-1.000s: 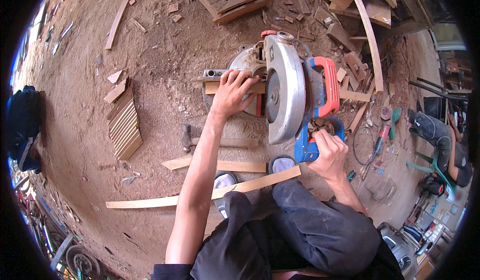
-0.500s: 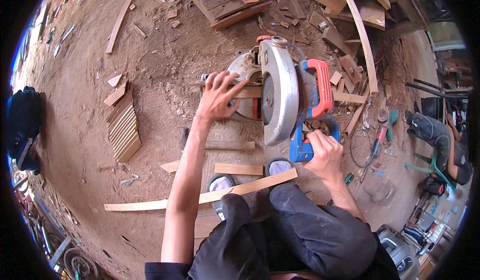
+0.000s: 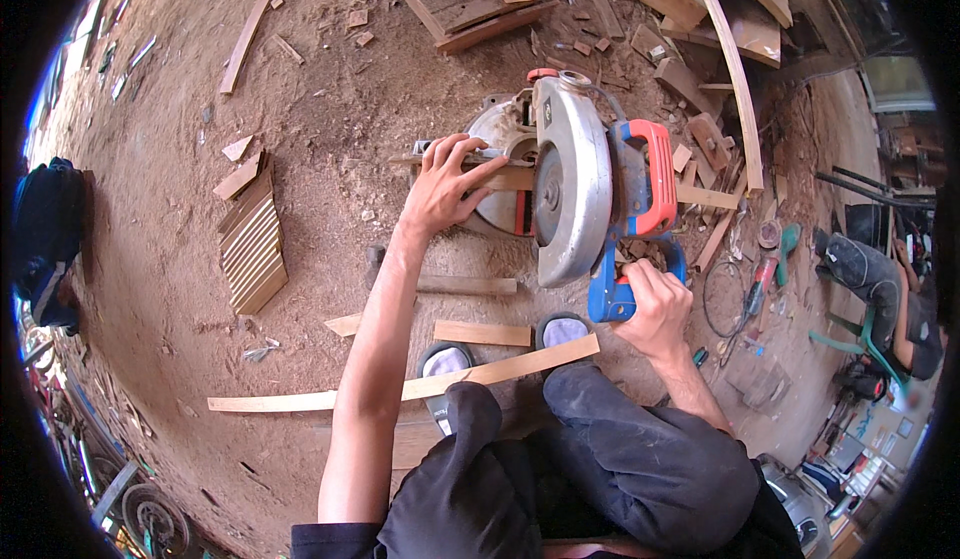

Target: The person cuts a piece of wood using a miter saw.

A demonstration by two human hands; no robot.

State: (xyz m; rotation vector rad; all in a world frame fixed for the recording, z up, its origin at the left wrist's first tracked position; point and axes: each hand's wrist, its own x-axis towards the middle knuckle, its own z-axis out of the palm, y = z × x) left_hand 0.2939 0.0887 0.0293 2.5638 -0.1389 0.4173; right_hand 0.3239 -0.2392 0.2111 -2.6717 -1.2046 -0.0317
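A miter saw (image 3: 573,184) with a silver blade guard and blue and orange body stands on the ground in front of me. My right hand (image 3: 656,309) is closed around its blue handle (image 3: 612,294). Across the saw's base lies a wooden strip (image 3: 512,177), passing beneath the guard. My left hand (image 3: 448,191) holds the strip at the fence, left of the blade, with its fingers reaching over the fence and the thumb on the near side. The guard hides where blade and wood meet.
A stack of cut wood pieces (image 3: 255,259) lies at left. Near my feet are a hammer (image 3: 450,284), a short block (image 3: 483,333) and a long strip (image 3: 500,371). Scrap boards (image 3: 735,34) pile up at far right; an angle grinder (image 3: 765,274) lies right. Another person (image 3: 875,279) sits beyond.
The whole view has shifted slightly, so the saw and both hands appear a little farther right. Both hands keep their places on the strip and the handle.
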